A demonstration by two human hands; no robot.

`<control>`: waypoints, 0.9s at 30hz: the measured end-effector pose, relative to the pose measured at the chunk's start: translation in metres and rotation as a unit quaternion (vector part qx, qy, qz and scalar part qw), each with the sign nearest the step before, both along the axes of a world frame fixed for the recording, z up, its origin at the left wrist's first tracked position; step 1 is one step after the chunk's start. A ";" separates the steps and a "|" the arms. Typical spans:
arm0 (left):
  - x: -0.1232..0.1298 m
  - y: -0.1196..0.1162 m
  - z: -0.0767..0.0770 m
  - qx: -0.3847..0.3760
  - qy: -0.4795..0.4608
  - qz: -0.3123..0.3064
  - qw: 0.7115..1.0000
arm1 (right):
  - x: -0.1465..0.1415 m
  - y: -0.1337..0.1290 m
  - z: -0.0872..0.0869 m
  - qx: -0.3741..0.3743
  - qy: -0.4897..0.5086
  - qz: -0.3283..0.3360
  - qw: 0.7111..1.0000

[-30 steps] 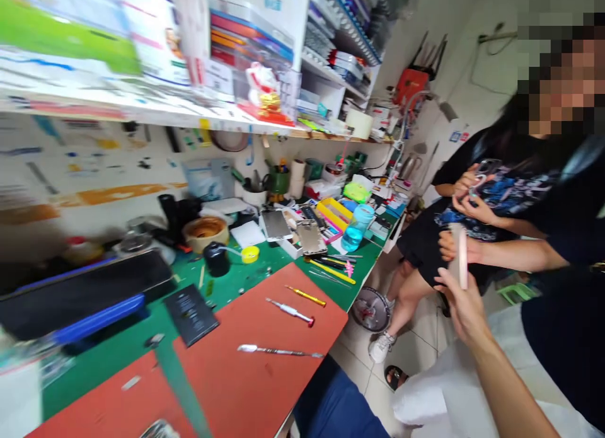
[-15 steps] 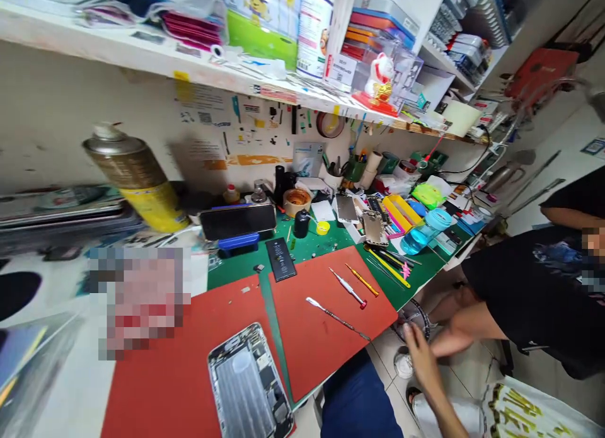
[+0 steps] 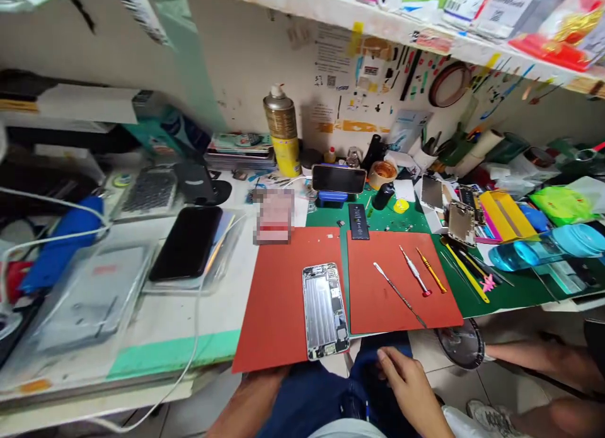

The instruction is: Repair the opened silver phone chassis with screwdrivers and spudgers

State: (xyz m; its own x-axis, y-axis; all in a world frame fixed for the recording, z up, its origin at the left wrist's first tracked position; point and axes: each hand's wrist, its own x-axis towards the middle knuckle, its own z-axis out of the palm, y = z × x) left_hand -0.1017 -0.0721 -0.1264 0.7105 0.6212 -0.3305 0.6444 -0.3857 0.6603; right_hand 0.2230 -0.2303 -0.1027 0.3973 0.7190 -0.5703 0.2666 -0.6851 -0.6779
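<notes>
My right hand [image 3: 401, 381] hovers over my lap, just off the table's front edge. Its fingers are loosely stretched, and nothing shows in them. Of my left arm only the forearm [image 3: 253, 400] appears; the hand is hidden beneath the table edge. An opened phone housing [image 3: 325, 312] with bare inner parts lies on the left red mat [image 3: 269, 299], its lower end near the edge. On the right red mat [image 3: 373, 293] rest a metal pry tool [image 3: 397, 293], a white screwdriver [image 3: 414, 271] and a gold screwdriver [image 3: 431, 269]. A black phone battery [image 3: 358, 222] lies behind the mats.
A propped phone [image 3: 339, 179] and a yellow spray can [image 3: 286, 132] stand at the back. To the right lies a blue bottle [image 3: 543, 246]. A black phone [image 3: 186, 244] and a white cable [image 3: 195, 337] occupy the left. Another person's leg [image 3: 534, 356] is at right.
The view has swung left and pulled back, bringing the left side of the table and my left forearm into sight. My right hand is now over my lap. The phone housing stays on the mat.
</notes>
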 end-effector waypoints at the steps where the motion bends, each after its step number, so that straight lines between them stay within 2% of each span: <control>1: -0.002 -0.006 0.010 -0.028 0.003 -0.011 1.000 | -0.012 0.008 0.015 0.022 0.042 0.014 0.999; 4: 0.007 -0.013 0.053 -0.145 -0.042 -0.021 0.988 | -0.046 0.037 0.052 0.101 0.238 -0.052 0.964; 7: 0.023 -0.010 0.092 -0.192 -0.115 0.060 0.973 | -0.065 0.062 0.070 0.105 0.334 -0.127 0.928; 9: 0.030 -0.006 0.105 -0.200 -0.169 0.131 0.956 | -0.070 0.070 0.074 0.100 0.362 -0.160 0.913; 11: 0.033 -0.003 0.111 -0.198 -0.215 0.191 0.937 | -0.072 0.071 0.073 0.099 0.371 -0.173 0.907; 13: 0.035 -0.001 0.114 -0.196 -0.238 0.224 0.925 | -0.072 0.069 0.072 0.105 0.368 -0.179 0.906; 20: 0.048 0.007 0.137 -0.148 -0.244 0.260 0.922 | -0.072 0.077 0.074 0.092 0.351 -0.192 0.912; 24: 0.059 0.014 0.136 -0.163 -0.265 0.288 0.906 | -0.073 0.083 0.079 0.081 0.352 -0.203 0.910; 27: 0.067 0.018 0.131 -0.160 -0.254 0.293 0.908 | -0.072 0.081 0.078 0.074 0.354 -0.206 0.909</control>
State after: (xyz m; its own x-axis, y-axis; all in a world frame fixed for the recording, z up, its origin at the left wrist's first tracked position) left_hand -0.0349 -0.0544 0.0042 0.4012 0.8712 -0.2830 0.2580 0.1890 0.9475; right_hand 0.1515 -0.1497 -0.0245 0.2215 0.6823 -0.6967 -0.5322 -0.5141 -0.6726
